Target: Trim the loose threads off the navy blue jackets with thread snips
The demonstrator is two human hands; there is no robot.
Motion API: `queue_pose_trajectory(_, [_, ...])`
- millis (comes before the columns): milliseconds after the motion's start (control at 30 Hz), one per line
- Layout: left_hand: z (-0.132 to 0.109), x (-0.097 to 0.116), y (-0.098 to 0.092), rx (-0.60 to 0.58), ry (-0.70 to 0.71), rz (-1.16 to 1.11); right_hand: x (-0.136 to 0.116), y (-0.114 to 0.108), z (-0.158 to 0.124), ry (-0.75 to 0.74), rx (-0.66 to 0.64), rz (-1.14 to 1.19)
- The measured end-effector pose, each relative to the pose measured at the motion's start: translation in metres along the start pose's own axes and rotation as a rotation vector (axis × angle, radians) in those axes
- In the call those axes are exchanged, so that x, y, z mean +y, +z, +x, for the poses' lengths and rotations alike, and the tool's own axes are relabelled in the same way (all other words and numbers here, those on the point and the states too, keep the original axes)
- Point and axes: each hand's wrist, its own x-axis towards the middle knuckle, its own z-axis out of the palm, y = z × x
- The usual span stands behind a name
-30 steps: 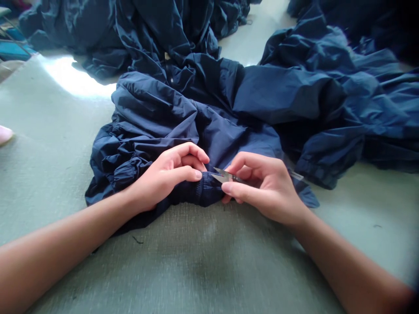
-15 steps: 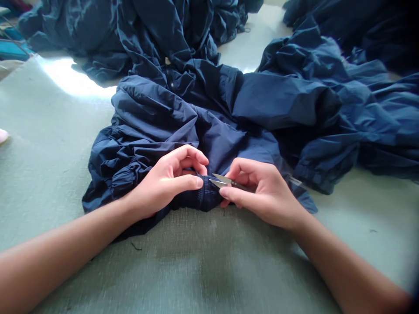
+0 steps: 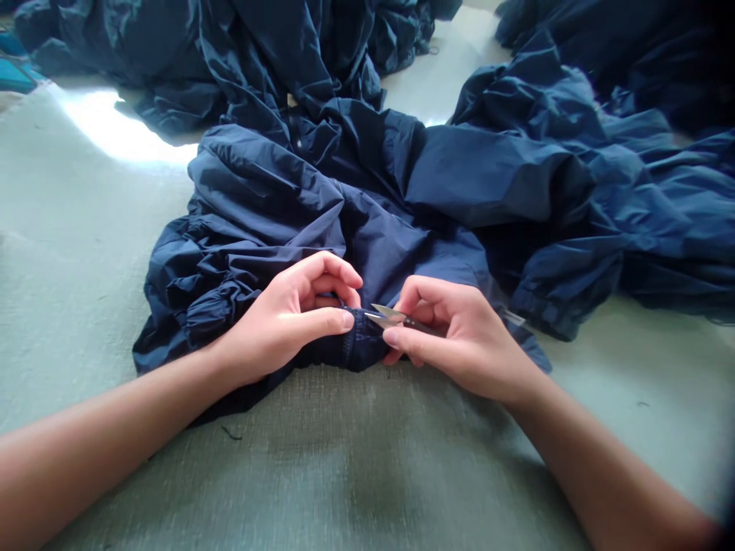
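Observation:
A navy blue jacket point(image 3: 390, 245) lies crumpled on the table, its zipper point(image 3: 347, 348) running down to the hem nearest me. My left hand point(image 3: 302, 310) is closed on the jacket by the top of that zipper end, thumb against the bent fingers. In my right hand point(image 3: 453, 329) is a pair of thread snips point(image 3: 390, 315), held between thumb and fingers. The blades stand slightly apart and point left, with their tips over the hem just right of my left thumb. Whether a thread lies between the blades is too small to tell.
More navy garments point(image 3: 276, 46) are heaped at the back, and others point(image 3: 660, 199) lie along the right. The table point(image 3: 321, 459) has a pale green woven surface. A loose dark thread point(image 3: 231, 434) lies on it near my left forearm. Something teal point(image 3: 14, 75) shows at the far left.
The view has shifted slightly, so everything sits a little further left. The snips' blades stay over the hem, and both hands keep their hold. A pinkish shape at the left edge is out of view.

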Motion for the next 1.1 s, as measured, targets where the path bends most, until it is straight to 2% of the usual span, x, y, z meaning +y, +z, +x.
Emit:
queue_pose_trajectory(333, [0.0, 0.0001, 0.0013, -0.002, 0.015, 0.055, -0.0003, -0.0026, 0.0001, 0.001, -0.006, -0.04])
queue_pose_trajectory(633, [0.0012, 0.0008, -0.0018, 0.0, -0.034, 0.083, -0.0023, -0.0058, -0.0001, 0.043, 0.003, -0.095])
queue_pose_trajectory(867, [0.0014, 0.0007, -0.0018, -0.001, -0.086, 0.013, -0.0016, -0.0079, -0.0005, 0.067, -0.018, -0.102])
queue_pose_trajectory(1100, [0.0019, 0.0006, -0.0018, 0.004, -0.079, 0.017, -0.0017, -0.0073, -0.0021, 0.062, -0.021, -0.094])
